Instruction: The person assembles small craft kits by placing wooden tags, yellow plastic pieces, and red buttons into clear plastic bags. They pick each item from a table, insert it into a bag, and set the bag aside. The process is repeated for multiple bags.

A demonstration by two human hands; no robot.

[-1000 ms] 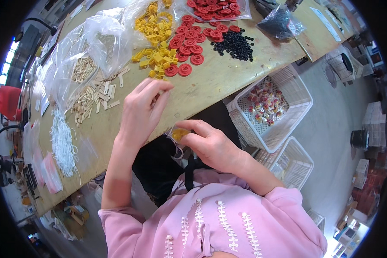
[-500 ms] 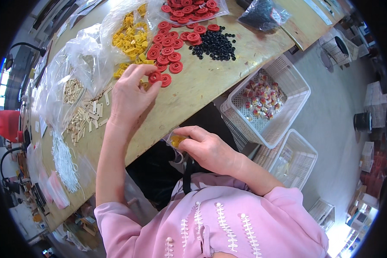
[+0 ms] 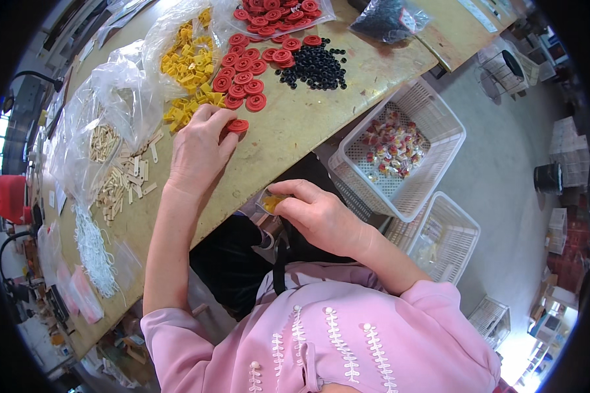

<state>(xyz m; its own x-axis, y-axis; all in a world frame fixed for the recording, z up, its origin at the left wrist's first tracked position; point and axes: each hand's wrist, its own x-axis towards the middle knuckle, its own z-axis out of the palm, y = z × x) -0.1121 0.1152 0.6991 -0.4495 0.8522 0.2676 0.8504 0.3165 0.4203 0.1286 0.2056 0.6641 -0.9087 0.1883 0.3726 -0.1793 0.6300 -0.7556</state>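
My left hand (image 3: 203,147) is over the worktable, its thumb and forefinger closed on the edge of a round red plastic disc (image 3: 238,125). Just beyond it lie loose red discs (image 3: 243,78) and a heap of yellow plastic pieces (image 3: 189,69). Off the table's front edge, my right hand (image 3: 321,216) pinches a small clear plastic bag (image 3: 261,200) with a yellow piece (image 3: 271,203) inside. The lower part of that bag is hidden by my fingers.
Small black rings (image 3: 318,68) lie beside the discs. Wooden sticks (image 3: 121,183) and white strings (image 3: 95,252) are on the left. A white basket (image 3: 449,150) with small filled packets stands at right, another basket (image 3: 462,245) nearer. A bag of black parts (image 3: 390,21) sits far back.
My left hand has drawn one red disc slightly nearer, away from the others. The right hand stays at the table edge with the bag. The whole view has shifted slightly.
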